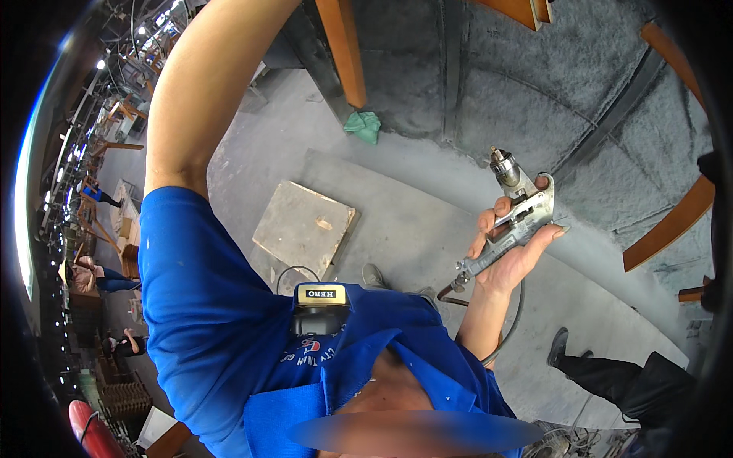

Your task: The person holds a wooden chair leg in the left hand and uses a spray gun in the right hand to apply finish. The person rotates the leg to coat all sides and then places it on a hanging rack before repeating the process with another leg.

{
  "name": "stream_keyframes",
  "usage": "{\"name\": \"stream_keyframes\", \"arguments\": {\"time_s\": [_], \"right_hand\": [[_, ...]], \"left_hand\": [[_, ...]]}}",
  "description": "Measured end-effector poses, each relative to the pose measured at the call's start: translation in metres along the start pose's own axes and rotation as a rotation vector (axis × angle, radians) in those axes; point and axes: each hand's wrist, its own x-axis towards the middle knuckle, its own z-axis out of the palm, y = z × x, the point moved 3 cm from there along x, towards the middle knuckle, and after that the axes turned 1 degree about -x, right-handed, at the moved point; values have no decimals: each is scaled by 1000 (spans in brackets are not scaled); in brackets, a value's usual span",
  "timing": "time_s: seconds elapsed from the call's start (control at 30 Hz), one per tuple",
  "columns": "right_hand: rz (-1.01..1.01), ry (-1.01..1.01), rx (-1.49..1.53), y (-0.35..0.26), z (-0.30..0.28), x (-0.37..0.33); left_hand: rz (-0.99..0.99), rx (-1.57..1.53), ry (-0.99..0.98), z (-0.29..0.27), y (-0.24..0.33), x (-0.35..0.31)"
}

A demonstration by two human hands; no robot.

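My right hand (pixel 510 244) is closed around a silver metal spray gun (pixel 519 217), its nozzle pointing up and away from me. Fingers wrap the grip and lie by the trigger. From the base of the gun a thin dark hose (pixel 519 320) loops down past my wrist. My left arm (pixel 202 91) is raised and runs out of the picture at the top, so that hand is hidden. Near where it leaves stands an orange-brown wooden leg (pixel 342 53), with a crumpled green cloth (pixel 363 127) by its foot.
A worn square board (pixel 301 225) lies on the grey floor. More brown wooden pieces (pixel 672 221) show at the right, before a dusty grey wall (pixel 527 99). Another person's dark-trousered leg (pixel 611 382) is at lower right. People and stacked wooden furniture (pixel 126 263) are far left.
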Motion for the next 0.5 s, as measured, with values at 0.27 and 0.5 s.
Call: {"name": "stream_keyframes", "arguments": {"time_s": [0.27, 0.5], "right_hand": [[129, 406, -461, 28, -64, -18], [111, 352, -549, 15, -47, -41]], "left_hand": [[20, 32, 94, 27, -28, 23], [-7, 58, 232, 63, -60, 64]]}}
